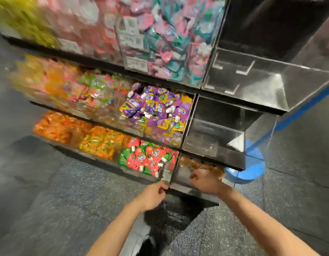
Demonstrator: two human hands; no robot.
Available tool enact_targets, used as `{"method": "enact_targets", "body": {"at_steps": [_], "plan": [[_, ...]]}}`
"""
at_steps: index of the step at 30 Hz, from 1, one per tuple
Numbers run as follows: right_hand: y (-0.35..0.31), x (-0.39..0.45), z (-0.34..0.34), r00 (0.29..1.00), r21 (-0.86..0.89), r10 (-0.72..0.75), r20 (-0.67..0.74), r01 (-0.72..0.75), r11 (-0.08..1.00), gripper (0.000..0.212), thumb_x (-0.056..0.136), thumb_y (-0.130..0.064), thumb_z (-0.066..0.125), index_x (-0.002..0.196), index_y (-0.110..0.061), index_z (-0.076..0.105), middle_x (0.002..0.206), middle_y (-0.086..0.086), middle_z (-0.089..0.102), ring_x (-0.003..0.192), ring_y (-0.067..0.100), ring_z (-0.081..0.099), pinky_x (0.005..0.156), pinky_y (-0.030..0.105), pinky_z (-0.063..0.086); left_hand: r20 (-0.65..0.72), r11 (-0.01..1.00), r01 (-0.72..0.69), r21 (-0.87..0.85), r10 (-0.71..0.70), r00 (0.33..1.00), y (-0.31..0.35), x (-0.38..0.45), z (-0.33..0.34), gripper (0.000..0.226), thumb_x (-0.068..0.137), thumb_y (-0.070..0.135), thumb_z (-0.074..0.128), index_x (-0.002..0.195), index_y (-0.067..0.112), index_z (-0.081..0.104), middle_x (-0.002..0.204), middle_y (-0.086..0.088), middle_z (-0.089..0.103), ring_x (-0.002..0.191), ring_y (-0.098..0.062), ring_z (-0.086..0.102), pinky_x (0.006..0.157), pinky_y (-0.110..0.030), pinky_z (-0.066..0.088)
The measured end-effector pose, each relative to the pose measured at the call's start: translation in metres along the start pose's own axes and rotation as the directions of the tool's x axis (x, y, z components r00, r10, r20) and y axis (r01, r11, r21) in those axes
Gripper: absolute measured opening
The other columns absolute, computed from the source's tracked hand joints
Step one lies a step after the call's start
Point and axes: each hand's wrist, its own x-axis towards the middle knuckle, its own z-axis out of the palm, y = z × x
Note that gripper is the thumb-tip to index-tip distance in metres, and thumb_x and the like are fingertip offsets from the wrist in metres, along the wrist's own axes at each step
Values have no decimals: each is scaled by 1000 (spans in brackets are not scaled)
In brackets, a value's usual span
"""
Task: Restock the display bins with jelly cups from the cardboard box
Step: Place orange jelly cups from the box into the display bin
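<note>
The bottom-right clear bin (180, 179) of the display rack holds a few orange jelly cups (197, 164) along its back. My left hand (155, 194) pinches the bin's front left corner, next to the divider. My right hand (206, 181) is at the same bin's front wall with its fingers curled over the edge, just in front of the jelly cups. Whether a cup lies under those fingers is hidden. The cardboard box is not in view.
Two clear bins (215, 133) above it on the right look bare. Neighbouring bins hold red-green pouches (148, 157), purple-yellow pouches (156, 108) and orange sweets (56, 126). A blue stand foot (246, 170) lies right of the rack on grey speckled floor (67, 200).
</note>
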Motion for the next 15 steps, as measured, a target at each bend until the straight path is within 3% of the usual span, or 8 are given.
{"method": "enact_targets", "body": {"at_steps": [4, 6, 8, 11, 15], "plan": [[-87, -80, -16, 970, -237, -239, 46, 243, 941, 22, 97, -21, 46, 111, -10, 59, 106, 11, 62, 101, 27, 59, 88, 33, 46, -158, 1000, 29, 2, -28, 987, 13, -127, -44, 27, 93, 9, 52, 119, 11, 58, 109, -1, 64, 101, -15, 58, 76, -13, 35], [-132, -112, -10, 933, -321, -338, 123, 360, 876, 23, 97, -24, 48, 113, -12, 59, 110, 13, 62, 104, 27, 57, 90, 33, 44, -224, 998, 65, -4, -64, 973, 5, -186, -54, 25, 92, 10, 52, 116, 12, 59, 109, -2, 65, 102, -19, 60, 83, -20, 41], [-176, -141, 1, 877, -397, -430, 213, 480, 782, 30, 97, -24, 45, 122, -11, 57, 120, 12, 62, 113, 27, 56, 90, 31, 41, -273, 993, 117, -21, -118, 955, -13, -244, -60, 24, 91, 10, 51, 113, 13, 59, 106, -4, 66, 101, -23, 62, 86, -26, 44], [-233, -183, 31, 779, -427, -558, 286, 625, 654, 31, 95, -25, 47, 124, -17, 56, 115, 10, 66, 110, 26, 59, 85, 30, 44, -346, 980, 197, -23, -193, 918, -38, -329, -64, 25, 90, 11, 51, 113, 13, 59, 107, -4, 66, 100, -22, 61, 86, -26, 42], [-302, -227, 85, 636, -470, -670, 382, 758, 452, 31, 95, -31, 49, 124, -22, 56, 120, 5, 63, 116, 24, 56, 91, 32, 43, -464, 949, 311, -52, -299, 834, -79, -434, -68, 31, 91, 10, 50, 121, 12, 58, 115, -5, 65, 106, -21, 60, 87, -24, 40]]}}
